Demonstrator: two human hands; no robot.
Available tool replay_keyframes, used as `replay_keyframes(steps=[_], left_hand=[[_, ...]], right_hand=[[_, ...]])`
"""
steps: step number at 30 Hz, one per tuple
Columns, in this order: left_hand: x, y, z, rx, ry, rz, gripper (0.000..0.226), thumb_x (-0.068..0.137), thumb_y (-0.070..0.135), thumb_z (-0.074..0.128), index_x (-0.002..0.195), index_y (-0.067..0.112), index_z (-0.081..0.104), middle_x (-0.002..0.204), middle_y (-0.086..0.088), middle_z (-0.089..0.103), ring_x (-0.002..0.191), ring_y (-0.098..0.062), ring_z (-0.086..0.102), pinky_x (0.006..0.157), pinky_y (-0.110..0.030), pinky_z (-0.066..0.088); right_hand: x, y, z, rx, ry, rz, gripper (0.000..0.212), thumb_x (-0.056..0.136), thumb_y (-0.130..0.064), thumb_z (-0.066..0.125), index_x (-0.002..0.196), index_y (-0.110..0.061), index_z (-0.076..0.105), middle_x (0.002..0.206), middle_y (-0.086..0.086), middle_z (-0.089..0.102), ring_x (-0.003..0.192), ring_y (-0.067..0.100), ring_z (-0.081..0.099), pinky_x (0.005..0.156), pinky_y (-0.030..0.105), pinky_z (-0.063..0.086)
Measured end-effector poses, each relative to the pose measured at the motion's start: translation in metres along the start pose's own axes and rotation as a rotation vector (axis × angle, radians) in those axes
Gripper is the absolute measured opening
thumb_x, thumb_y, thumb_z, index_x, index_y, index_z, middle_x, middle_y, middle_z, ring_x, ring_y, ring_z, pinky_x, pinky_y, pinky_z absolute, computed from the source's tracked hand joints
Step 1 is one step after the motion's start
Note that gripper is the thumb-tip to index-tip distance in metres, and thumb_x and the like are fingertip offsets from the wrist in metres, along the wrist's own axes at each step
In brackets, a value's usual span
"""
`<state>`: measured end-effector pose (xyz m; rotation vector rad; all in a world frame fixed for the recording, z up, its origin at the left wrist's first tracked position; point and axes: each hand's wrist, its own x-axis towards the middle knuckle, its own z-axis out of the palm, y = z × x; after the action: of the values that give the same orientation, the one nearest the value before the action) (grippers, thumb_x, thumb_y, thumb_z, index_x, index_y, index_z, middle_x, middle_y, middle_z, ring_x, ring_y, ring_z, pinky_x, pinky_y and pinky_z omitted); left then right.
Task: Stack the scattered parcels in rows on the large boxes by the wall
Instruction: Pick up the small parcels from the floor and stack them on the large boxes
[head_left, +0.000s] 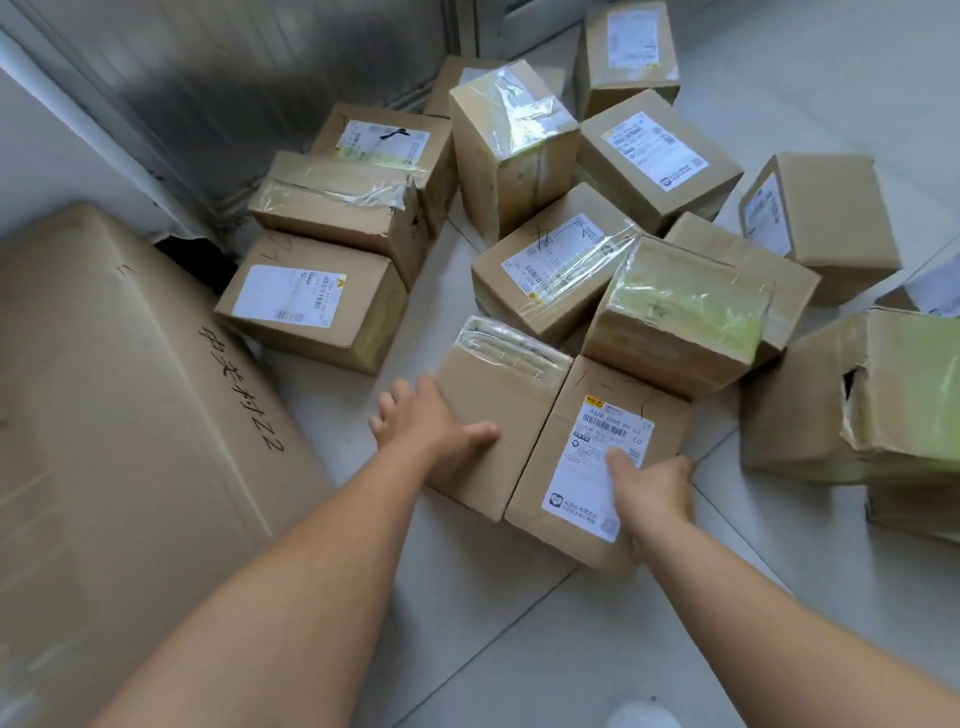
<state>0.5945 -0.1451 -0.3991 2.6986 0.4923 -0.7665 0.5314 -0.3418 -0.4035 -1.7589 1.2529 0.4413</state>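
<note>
A brown cardboard parcel (498, 410) with a white shipping label lies tilted on the floor in the middle of the head view, one edge turned up toward me. My left hand (421, 415) holds its left side, thumb on the plain face and fingers down past the edge. My right hand (652, 486) grips its right side, with the thumb on the label and the fingers curled round the far edge. A large box (130, 415) with handwritten marks stands at the left by the wall. Several more taped parcels (550, 270) lie scattered behind.
A grey corrugated wall (234, 78) runs along the back left. Three parcels (317, 306) sit piled against it beside the large box. A torn, green-taped box (857, 395) stands at the right. Pale floor tiles (493, 623) show between my arms.
</note>
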Motion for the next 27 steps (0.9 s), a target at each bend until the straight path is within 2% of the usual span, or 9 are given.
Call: replay_keyframes(steps=[2, 4, 7, 9, 13, 19, 27], left_hand=[[-0.016, 0.003, 0.014, -0.080, -0.068, -0.015, 0.092, 0.063, 0.067, 0.071, 0.133, 0.019, 0.036, 0.136, -0.010, 0.036, 0.132, -0.030, 0.029, 0.107, -0.042, 0.028], [-0.027, 0.004, 0.026, -0.208, -0.133, -0.053, 0.089, 0.064, 0.062, 0.072, 0.135, 0.021, 0.035, 0.134, -0.011, 0.038, 0.129, -0.031, 0.034, 0.106, -0.041, 0.033], [-0.043, 0.003, 0.040, -0.442, -0.194, -0.077, 0.081, 0.067, 0.053, 0.076, 0.134, 0.025, 0.038, 0.129, -0.002, 0.050, 0.119, -0.025, 0.049, 0.099, -0.037, 0.042], [-0.051, 0.004, 0.043, -0.498, -0.207, -0.052, 0.076, 0.070, 0.047, 0.077, 0.133, 0.027, 0.040, 0.123, 0.004, 0.055, 0.111, -0.021, 0.053, 0.094, -0.033, 0.043], [-0.060, 0.005, 0.046, -0.555, -0.239, -0.064, 0.069, 0.071, 0.040, 0.079, 0.130, 0.025, 0.045, 0.112, 0.006, 0.057, 0.103, -0.019, 0.055, 0.095, -0.033, 0.046], [-0.076, 0.001, 0.031, -0.616, -0.242, -0.105, 0.059, 0.069, 0.042, 0.081, 0.118, 0.027, 0.051, 0.108, 0.006, 0.059, 0.102, -0.019, 0.059, 0.095, -0.038, 0.050], [-0.129, -0.004, -0.044, -0.655, -0.204, -0.086, 0.051, 0.070, 0.042, 0.081, 0.109, 0.032, 0.049, 0.102, 0.009, 0.058, 0.099, -0.017, 0.058, 0.087, -0.030, 0.048]], right_hand=[[0.001, 0.009, -0.022, 0.031, 0.024, 0.009, 0.058, 0.088, -0.036, 0.064, 0.129, -0.004, 0.037, 0.123, 0.014, 0.059, 0.103, 0.036, 0.059, 0.081, 0.039, 0.048], [0.003, 0.023, -0.039, 0.129, -0.015, 0.037, 0.060, 0.086, -0.032, 0.068, 0.135, -0.014, 0.037, 0.115, 0.005, 0.063, 0.093, 0.030, 0.061, 0.086, 0.042, 0.052], [0.002, 0.045, -0.054, 0.222, -0.112, 0.083, 0.078, 0.082, -0.024, 0.074, 0.144, -0.029, 0.027, 0.108, -0.004, 0.064, 0.090, 0.023, 0.066, 0.087, 0.043, 0.054], [0.003, 0.056, -0.057, 0.255, -0.135, 0.108, 0.086, 0.077, -0.024, 0.079, 0.144, -0.033, 0.025, 0.110, -0.004, 0.066, 0.091, 0.024, 0.069, 0.086, 0.047, 0.055], [0.004, 0.067, -0.063, 0.352, -0.161, 0.179, 0.084, 0.074, -0.020, 0.082, 0.139, -0.031, 0.031, 0.112, 0.000, 0.068, 0.090, 0.027, 0.070, 0.083, 0.053, 0.056], [-0.011, 0.063, -0.078, 0.374, -0.189, 0.135, 0.076, 0.073, -0.015, 0.082, 0.133, -0.026, 0.037, 0.108, 0.001, 0.069, 0.087, 0.027, 0.071, 0.080, 0.054, 0.056], [-0.085, 0.027, -0.118, 0.402, -0.220, 0.082, 0.071, 0.076, -0.011, 0.080, 0.131, -0.027, 0.037, 0.104, -0.002, 0.067, 0.084, 0.023, 0.070, 0.073, 0.045, 0.058]])
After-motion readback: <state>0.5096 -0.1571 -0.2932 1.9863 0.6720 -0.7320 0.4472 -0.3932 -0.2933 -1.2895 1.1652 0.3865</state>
